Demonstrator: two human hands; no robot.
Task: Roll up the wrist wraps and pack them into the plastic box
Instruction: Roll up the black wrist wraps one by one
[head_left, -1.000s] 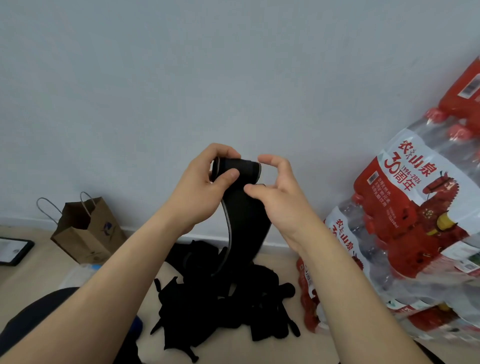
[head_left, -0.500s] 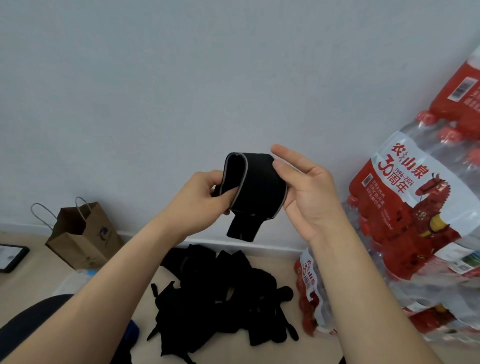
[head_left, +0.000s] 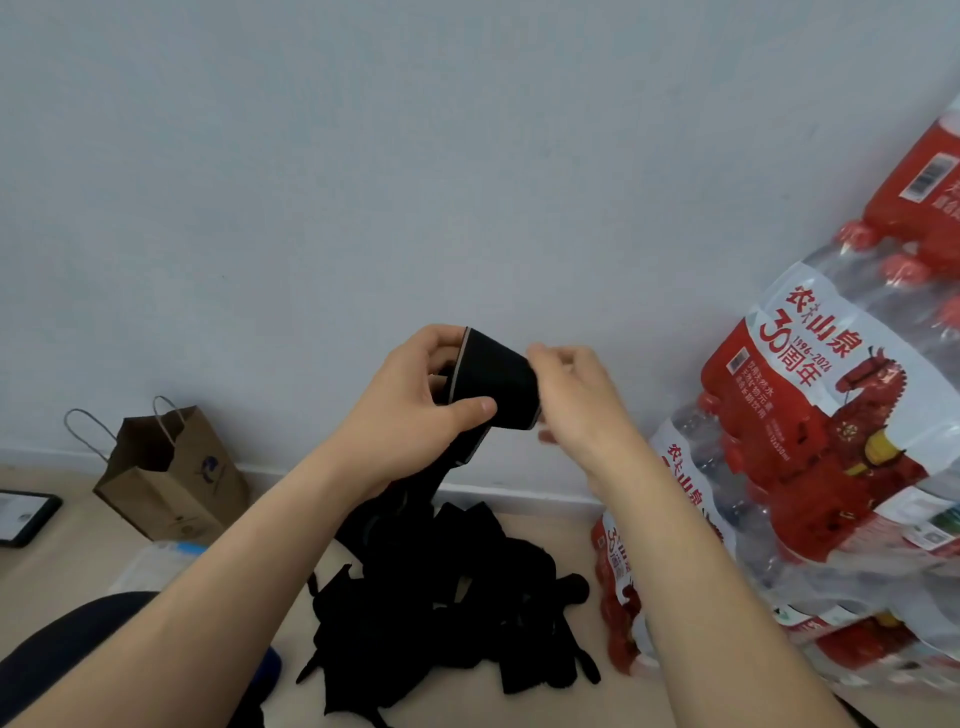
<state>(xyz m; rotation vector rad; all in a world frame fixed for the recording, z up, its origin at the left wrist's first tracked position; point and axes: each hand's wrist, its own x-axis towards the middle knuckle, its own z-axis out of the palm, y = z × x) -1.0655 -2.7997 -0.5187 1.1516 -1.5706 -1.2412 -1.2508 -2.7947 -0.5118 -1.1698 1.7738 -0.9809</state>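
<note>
Both hands were up in front of the wall with a black wrist wrap (head_left: 493, 379) between them, partly rolled, its loose tail hanging toward the pile of black wraps (head_left: 447, 597) on the floor (head_left: 62, 566). The left hand (head_left: 410, 410) had its grip closed round the roll's left end, thumb pressed on the front. The right hand (head_left: 582, 400) had its grip curled on the right end, pinching the edge. Clear plastic box (head_left: 150, 561) on the floor at left, mostly hidden by the forearm. Paper bag (head_left: 171, 478) by the wall, bottled water packs (head_left: 831, 441) at right.
</note>
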